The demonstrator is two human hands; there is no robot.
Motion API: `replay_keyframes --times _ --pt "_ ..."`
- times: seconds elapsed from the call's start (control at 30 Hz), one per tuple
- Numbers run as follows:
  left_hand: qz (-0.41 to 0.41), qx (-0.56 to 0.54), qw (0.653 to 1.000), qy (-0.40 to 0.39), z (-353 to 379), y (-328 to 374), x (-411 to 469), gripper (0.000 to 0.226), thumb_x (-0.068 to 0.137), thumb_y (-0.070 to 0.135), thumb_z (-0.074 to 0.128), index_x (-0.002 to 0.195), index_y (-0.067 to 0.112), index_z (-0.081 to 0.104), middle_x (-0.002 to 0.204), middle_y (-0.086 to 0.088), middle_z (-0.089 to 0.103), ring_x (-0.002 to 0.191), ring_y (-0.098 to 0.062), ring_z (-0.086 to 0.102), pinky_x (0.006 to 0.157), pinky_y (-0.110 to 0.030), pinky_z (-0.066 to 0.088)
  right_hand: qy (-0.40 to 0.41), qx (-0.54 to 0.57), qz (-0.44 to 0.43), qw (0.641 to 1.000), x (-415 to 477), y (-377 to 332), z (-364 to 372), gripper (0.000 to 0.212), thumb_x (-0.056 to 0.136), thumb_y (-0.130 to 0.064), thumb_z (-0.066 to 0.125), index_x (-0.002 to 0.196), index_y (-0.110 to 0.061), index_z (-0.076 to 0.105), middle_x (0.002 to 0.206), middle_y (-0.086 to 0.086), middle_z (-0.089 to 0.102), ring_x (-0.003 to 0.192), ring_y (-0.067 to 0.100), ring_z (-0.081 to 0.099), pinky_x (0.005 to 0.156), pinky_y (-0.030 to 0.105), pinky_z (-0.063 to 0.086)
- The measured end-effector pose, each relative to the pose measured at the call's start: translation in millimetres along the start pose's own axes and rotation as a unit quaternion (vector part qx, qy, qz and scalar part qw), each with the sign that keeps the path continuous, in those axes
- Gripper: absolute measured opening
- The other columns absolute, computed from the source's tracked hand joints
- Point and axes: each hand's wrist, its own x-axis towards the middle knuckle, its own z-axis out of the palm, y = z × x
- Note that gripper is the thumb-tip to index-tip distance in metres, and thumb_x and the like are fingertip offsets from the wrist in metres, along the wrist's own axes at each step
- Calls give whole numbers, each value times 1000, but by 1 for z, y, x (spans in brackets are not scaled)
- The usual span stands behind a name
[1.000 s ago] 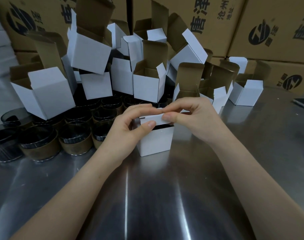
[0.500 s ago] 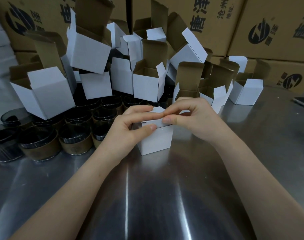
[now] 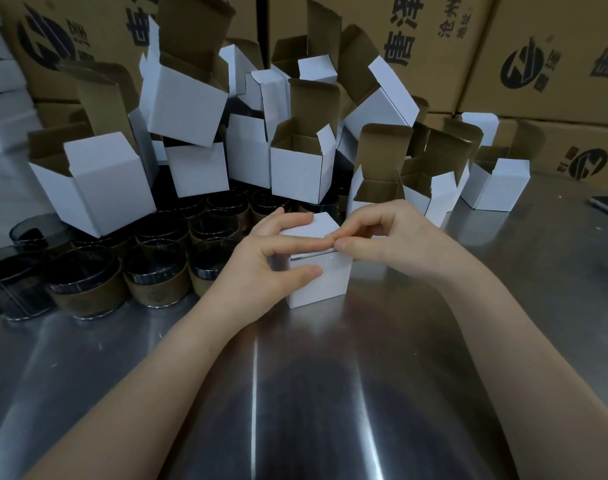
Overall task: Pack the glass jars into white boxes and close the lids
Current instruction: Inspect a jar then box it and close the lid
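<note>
Just in front of the heap of open boxes (image 3: 300, 174), one white box (image 3: 325, 284) stands on the table. My left hand (image 3: 271, 261) grips it and my right hand (image 3: 392, 237) pinches its lid nearly closed, a thin slit showing. At the heap's foot, many jars (image 3: 157, 285) wait unpacked.

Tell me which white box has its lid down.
The box gripped by the left hand and right hand; the boxes piled behind have flaps up.
</note>
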Motion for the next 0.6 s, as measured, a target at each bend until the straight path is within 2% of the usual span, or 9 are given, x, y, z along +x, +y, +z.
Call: replay_keyframes --times 0.1,0.17,0.27,0.37,0.43,0.5,0.53,0.6 --pt "-4 10 1000 0 0 0 0 36 81 15 75 102 45 70 140 27 45 146 2 13 114 -25 10 -14 -1 11 1000 -1 -1 0 18 85 -25 74 76 -40 75 87 -5 71 85 21 64 76 41 57" --pt "-3 14 1000 -1 0 1 0 36 83 16 73 102 46 69 145 26 39 146 1 8 113 -23 8 -15 -12 12 1000 -1 -2 -1 16 84 -26 75 77 -40 75 86 -2 70 83 18 63 70 35 56" --pt "18 39 999 9 4 3 0 41 86 10 70 103 47 66 146 23 35 147 -1 7 113 -15 8 18 -63 6 998 -2 0 1 5 80 -31 78 82 -35 76 86 -4 61 81 5 56 64 21 48" --pt "53 80 995 39 8 4 0 40 88 6 67 104 42 66 146 19 35 147 -5 16 115 -14 14 58 -160 -26 985 -3 1 9 13 77 -36 78 83 -31 68 106 -13 51 100 -1 46 79 13 39" --pt "67 97 992 51 10 5 -1 37 88 7 67 106 40 66 147 15 37 143 -5 25 115 -15 21 40 -202 -47 977 -4 -1 14 22 78 -34 77 86 -33 57 129 -15 47 122 1 37 101 25 35" --pt "73 92 991 57 9 5 -3 36 89 5 66 106 36 68 146 10 42 137 -3 33 109 -8 26 18 -203 -47 978 -6 -3 18 28 79 -36 76 94 -33 53 143 -16 41 134 4 29 113 40 28" --pt "74 86 992 61 9 5 -4 35 88 3 65 106 33 70 145 7 45 135 -3 37 107 -9 29 10 -191 -44 981 -6 -5 19 30 79 -37 76 97 -32 52 142 -16 42 134 4 31 114 43 28" --pt "73 66 993 68 10 6 -5 33 86 -3 64 104 24 74 140 3 49 131 -5 43 107 -18 36 0 -168 -39 985 -7 -8 19 36 79 -39 76 104 -31 51 129 -15 51 126 9 42 109 47 35"
